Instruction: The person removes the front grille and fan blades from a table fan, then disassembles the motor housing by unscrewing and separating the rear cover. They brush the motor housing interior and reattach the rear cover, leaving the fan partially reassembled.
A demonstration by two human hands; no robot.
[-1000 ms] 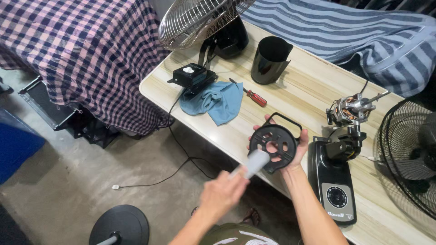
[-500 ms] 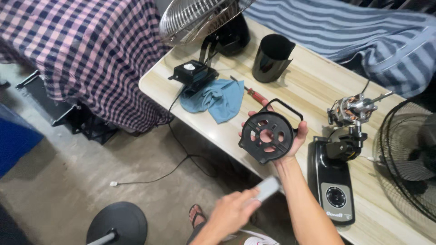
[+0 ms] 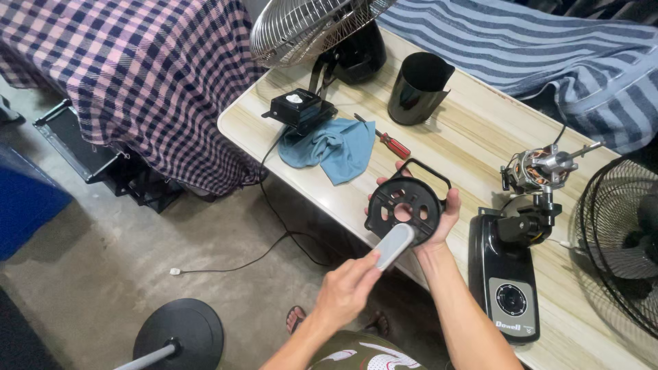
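**Head view: brush against the black fan plate**

Head view, closest to me: my left hand is closed around the handle of a grey brush, whose far end lies against the lower edge of the round black plate. My right hand grips that plate from behind, fingers curled over its rim, holding it tilted just above the near edge of the table. Just to the right, a black fan base with a dial lies flat near the table's near right corner, and the bare motor stands above it. Farther in, toward the left edge, a blue cloth lies bunched beside a red-handled screwdriver. A small black box touches the cloth. Near the far edge stands a black plastic cover, and a wire fan guard leans over the far left corner.
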